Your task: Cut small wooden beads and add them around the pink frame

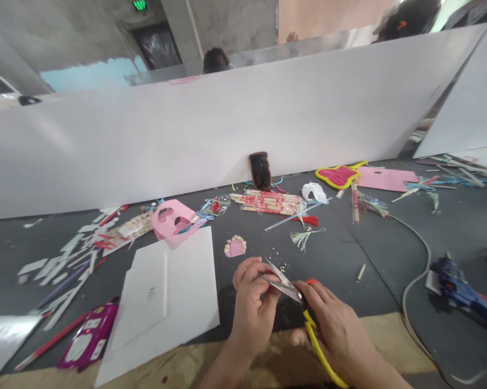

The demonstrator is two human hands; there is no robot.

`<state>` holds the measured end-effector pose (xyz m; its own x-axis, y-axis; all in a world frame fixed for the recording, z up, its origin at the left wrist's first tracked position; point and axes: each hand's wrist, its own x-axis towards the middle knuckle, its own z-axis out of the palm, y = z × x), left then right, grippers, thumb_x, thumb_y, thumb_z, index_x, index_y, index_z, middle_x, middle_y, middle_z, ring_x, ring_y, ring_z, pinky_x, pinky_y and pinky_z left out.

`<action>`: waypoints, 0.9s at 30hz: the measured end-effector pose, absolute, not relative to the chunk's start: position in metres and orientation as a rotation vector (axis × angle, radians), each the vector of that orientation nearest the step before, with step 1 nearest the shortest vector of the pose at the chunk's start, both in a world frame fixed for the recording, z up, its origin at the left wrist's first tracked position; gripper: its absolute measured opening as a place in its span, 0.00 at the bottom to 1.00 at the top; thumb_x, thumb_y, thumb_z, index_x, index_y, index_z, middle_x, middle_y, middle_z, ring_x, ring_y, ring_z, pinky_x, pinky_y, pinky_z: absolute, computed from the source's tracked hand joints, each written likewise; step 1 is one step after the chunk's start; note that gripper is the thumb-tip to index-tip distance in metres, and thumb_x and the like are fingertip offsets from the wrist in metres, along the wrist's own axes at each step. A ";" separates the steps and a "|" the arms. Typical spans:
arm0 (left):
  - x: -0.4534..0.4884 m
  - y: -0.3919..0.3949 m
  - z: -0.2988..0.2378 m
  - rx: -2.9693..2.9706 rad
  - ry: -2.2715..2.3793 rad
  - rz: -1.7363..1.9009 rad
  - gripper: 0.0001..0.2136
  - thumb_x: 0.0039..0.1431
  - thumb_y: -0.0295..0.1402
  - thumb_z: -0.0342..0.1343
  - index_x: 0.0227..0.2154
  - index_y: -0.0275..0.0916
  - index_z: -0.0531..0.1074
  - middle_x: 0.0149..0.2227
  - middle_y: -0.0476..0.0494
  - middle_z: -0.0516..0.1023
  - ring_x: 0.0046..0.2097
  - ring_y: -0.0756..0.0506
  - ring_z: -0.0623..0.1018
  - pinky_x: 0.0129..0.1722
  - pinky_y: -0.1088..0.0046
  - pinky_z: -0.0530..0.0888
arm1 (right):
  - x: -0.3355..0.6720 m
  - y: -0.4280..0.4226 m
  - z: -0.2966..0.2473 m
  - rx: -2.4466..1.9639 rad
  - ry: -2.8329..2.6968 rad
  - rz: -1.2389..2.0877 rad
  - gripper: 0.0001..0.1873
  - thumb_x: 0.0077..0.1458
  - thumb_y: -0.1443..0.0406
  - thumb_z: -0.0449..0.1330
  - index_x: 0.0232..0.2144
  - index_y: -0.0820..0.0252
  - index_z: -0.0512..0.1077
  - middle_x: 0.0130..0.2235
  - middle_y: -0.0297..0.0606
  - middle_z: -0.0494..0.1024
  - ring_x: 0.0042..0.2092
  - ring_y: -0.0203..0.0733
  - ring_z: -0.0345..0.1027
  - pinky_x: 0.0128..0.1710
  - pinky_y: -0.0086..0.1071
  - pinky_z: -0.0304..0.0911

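In my right hand [332, 319] is a pair of scissors [286, 286] with yellow and orange-red handles, its blades parted and pointing up-left. My left hand [253, 297] is closed at the blades, thumb and fingers pinched together; what it holds there is too small or hidden to make out. Just beyond the hands lie small pale crumbs [282, 268] on the dark tabletop. A small pink piece [235, 248] edged with beige bits rests past my left fingertips. Right of my right hand lies a short pale stick [360, 273].
White sheets [186, 286] and a magenta case [89, 335] lie left. A blue glue gun [458, 286] and its grey cord [427, 243] are right. Packaged sticks [269, 202] and an upright phone [260, 170] stand before a white partition [211, 129]. Heads show beyond it.
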<state>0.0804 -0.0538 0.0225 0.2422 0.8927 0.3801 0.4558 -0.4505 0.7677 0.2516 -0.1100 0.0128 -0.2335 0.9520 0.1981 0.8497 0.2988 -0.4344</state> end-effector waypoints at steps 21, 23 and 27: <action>0.086 -0.054 0.016 1.799 1.206 1.082 0.09 0.60 0.33 0.52 0.26 0.39 0.72 0.39 0.42 0.74 0.47 0.43 0.70 0.49 0.62 0.68 | 0.250 -0.110 0.004 -1.586 -2.038 0.557 0.16 0.62 0.53 0.47 0.41 0.58 0.65 0.33 0.40 0.75 0.30 0.41 0.71 0.28 0.29 0.63; 0.086 -0.055 0.014 1.830 1.241 1.113 0.06 0.60 0.32 0.53 0.29 0.39 0.72 0.40 0.41 0.73 0.48 0.42 0.70 0.51 0.60 0.67 | 0.249 -0.110 0.002 -1.594 -2.014 0.573 0.17 0.62 0.53 0.47 0.44 0.58 0.64 0.35 0.41 0.76 0.32 0.42 0.72 0.30 0.30 0.65; 0.086 -0.055 0.009 1.948 1.278 1.177 0.05 0.59 0.30 0.53 0.29 0.40 0.73 0.38 0.42 0.74 0.50 0.41 0.68 0.53 0.58 0.64 | 0.249 -0.111 0.001 -1.593 -2.049 0.514 0.20 0.61 0.53 0.49 0.48 0.60 0.62 0.38 0.44 0.76 0.35 0.44 0.73 0.32 0.33 0.67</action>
